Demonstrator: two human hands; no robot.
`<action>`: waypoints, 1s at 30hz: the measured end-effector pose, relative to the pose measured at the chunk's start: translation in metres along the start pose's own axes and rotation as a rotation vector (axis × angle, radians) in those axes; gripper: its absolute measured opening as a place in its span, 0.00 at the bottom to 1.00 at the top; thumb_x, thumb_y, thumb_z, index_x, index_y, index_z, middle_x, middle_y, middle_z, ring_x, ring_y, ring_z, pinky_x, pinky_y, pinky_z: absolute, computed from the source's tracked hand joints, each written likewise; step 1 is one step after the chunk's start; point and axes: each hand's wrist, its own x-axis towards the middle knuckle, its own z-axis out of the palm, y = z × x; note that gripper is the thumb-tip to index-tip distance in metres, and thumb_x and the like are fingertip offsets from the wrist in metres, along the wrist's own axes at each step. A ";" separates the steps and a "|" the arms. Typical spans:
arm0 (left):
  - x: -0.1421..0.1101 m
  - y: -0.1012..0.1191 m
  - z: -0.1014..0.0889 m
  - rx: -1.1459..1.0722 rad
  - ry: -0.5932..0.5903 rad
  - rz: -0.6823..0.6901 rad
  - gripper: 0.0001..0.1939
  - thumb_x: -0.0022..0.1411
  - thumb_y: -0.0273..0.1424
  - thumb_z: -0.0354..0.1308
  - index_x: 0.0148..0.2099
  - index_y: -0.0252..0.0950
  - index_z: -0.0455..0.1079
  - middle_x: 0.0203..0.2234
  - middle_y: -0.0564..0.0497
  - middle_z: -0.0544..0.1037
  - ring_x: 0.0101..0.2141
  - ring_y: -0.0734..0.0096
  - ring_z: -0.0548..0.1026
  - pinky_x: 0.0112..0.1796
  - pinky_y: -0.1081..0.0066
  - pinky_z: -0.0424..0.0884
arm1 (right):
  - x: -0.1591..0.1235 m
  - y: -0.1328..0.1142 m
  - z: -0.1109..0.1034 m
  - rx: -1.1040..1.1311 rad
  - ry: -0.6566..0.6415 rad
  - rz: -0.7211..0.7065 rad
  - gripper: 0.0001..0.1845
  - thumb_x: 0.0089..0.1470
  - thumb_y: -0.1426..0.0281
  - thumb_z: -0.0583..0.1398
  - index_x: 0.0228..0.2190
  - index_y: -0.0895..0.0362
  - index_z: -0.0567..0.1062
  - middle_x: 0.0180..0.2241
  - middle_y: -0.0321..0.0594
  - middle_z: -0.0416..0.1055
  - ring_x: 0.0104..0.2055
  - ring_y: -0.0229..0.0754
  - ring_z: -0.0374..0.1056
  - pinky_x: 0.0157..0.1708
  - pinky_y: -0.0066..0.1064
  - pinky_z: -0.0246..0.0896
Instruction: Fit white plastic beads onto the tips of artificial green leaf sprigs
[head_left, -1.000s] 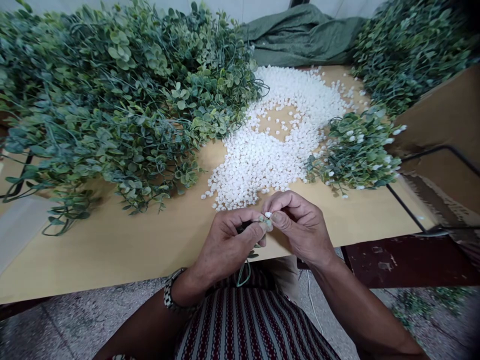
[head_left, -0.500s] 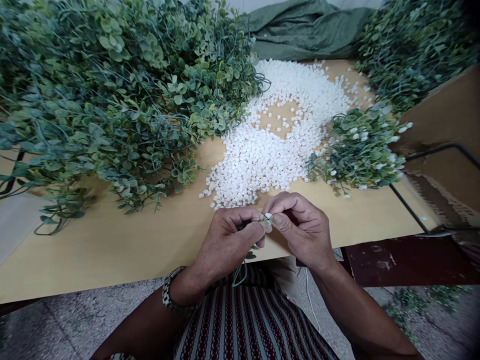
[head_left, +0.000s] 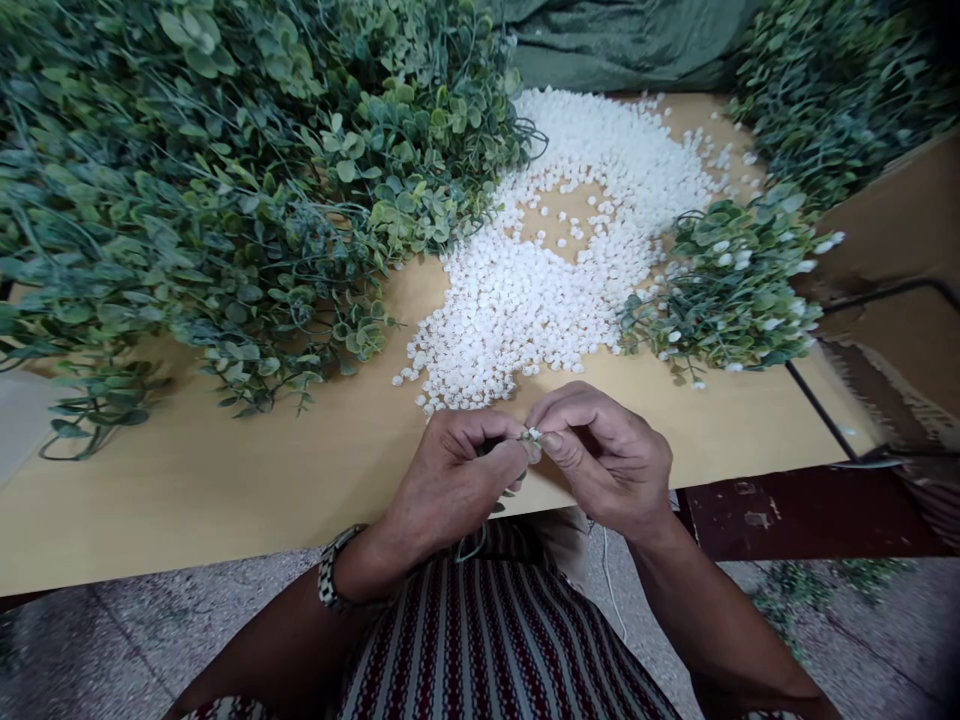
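Observation:
My left hand [head_left: 450,480] pinches a thin green plastic sprig [head_left: 480,535] whose stem hangs below my fingers over my lap. My right hand [head_left: 607,455] pinches a small white bud [head_left: 534,434] against the sprig's tip, where both thumbs and forefingers meet. Both hands hover at the near edge of the light wooden table [head_left: 225,480]. Just beyond my fingers lies a wide heap of loose white buds [head_left: 555,270].
A big pile of green artificial foliage [head_left: 210,180] covers the left half of the table. A smaller bunch with white buds fitted [head_left: 727,290] lies at right, more foliage [head_left: 832,90] behind it. Green cloth [head_left: 622,40] at back. A black metal frame [head_left: 825,410] and brown board stand right.
My hands stay pinched together at the same spot. The view has tilted slightly, so the table and piles sit a bit lower and closer.

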 end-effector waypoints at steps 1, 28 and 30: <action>0.000 0.000 0.000 0.009 -0.003 0.004 0.10 0.50 0.25 0.53 0.18 0.32 0.67 0.12 0.58 0.62 0.16 0.83 0.56 0.17 0.79 0.53 | -0.001 0.000 0.000 -0.009 -0.004 -0.005 0.07 0.54 0.79 0.58 0.32 0.56 0.72 0.28 0.38 0.71 0.32 0.38 0.69 0.31 0.32 0.66; 0.001 -0.003 0.005 0.203 0.042 0.162 0.13 0.53 0.25 0.50 0.18 0.34 0.66 0.13 0.57 0.63 0.17 0.80 0.58 0.17 0.77 0.54 | -0.013 0.002 0.000 -0.320 0.060 -0.145 0.10 0.53 0.80 0.58 0.35 0.54 0.72 0.29 0.40 0.74 0.33 0.41 0.71 0.30 0.33 0.68; 0.001 -0.005 0.006 0.223 0.044 0.174 0.13 0.54 0.25 0.50 0.18 0.34 0.66 0.13 0.57 0.63 0.17 0.80 0.59 0.17 0.77 0.55 | -0.012 0.002 -0.002 -0.301 0.052 -0.145 0.10 0.53 0.80 0.58 0.35 0.54 0.72 0.29 0.40 0.74 0.33 0.41 0.71 0.30 0.33 0.68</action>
